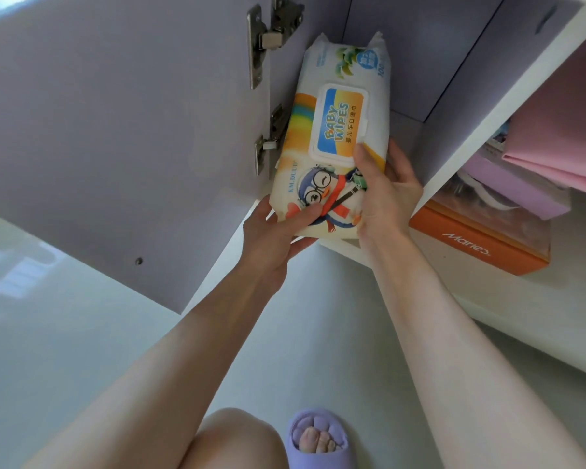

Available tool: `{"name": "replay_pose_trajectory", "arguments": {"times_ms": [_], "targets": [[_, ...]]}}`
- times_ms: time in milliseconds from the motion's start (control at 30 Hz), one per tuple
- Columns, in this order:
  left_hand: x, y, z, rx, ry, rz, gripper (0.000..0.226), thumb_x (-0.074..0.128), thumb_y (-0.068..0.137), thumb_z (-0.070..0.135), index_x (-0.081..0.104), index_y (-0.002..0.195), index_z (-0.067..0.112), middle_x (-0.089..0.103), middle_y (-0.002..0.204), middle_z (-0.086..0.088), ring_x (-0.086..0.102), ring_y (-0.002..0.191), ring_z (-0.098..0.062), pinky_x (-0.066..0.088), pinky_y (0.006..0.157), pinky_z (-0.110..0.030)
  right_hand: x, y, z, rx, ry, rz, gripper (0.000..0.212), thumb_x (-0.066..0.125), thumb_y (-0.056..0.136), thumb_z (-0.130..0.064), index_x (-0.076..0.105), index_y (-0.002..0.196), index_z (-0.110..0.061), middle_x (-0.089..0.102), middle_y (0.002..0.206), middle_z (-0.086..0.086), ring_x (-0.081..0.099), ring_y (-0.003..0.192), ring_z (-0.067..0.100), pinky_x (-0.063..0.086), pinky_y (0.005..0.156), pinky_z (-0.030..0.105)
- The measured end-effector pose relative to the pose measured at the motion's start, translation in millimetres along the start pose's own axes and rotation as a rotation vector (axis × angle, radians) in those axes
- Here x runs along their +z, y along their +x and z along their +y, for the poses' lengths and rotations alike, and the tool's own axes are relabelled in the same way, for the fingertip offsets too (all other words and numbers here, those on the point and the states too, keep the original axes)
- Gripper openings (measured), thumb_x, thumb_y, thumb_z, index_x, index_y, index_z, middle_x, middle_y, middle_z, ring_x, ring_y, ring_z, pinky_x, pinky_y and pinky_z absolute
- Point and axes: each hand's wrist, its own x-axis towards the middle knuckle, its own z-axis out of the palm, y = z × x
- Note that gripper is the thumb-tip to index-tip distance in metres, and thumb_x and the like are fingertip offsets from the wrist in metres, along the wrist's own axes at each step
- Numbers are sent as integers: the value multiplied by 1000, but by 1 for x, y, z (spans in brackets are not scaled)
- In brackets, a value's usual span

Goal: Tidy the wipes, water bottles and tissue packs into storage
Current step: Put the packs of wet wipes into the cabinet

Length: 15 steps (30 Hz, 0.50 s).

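Soft white baby-wipes pack [339, 140] with a penguin picture lying partly inside the open lilac cupboard [420, 62], left hand [271, 235] gripping its near end, thumb on top, right hand [383, 194] curling round its right side, orange cardboard box [481, 245] sitting nearby

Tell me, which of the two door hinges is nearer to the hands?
The lower hinge, beside the baby wipes pack's left edge, just above the left hand; the upper hinge sits far higher.

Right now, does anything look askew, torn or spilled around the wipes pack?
Nothing stands out. The wipes pack looks whole, its flip lid closed, gripped by the left hand and right hand at the cupboard opening.
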Motion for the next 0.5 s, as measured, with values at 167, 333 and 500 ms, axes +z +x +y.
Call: {"name": "replay_pose_trajectory", "arguments": {"times_ms": [167,333,500], "targets": [[18,15,17,37,-26,-4,40,77,78,4,62,110,21,72,104,-1,72,90,-18,59,68,-26,9,12,-9,-12,15,11,50,75,82,-12,59,129,-12,74,92,0,75,77,19,62,68,35],[29,21,22,31,-68,12,41,76,77,2,60,111,19,72,104,-3,72,88,-18,59,66,-27,11,15,-15,0,-63,-23,51,74,84,-23,57,131,-20,74,98,-2,75,77,15,62,67,33],[33,21,25,48,-102,31,48,77,78,4,59,121,17,71,109,-4,73,86,-16,57,62,-25,-8,3,-8,-143,-192,-186,55,72,85,-14,52,135,-19,69,112,-6,70,99,10,60,78,30]]}}
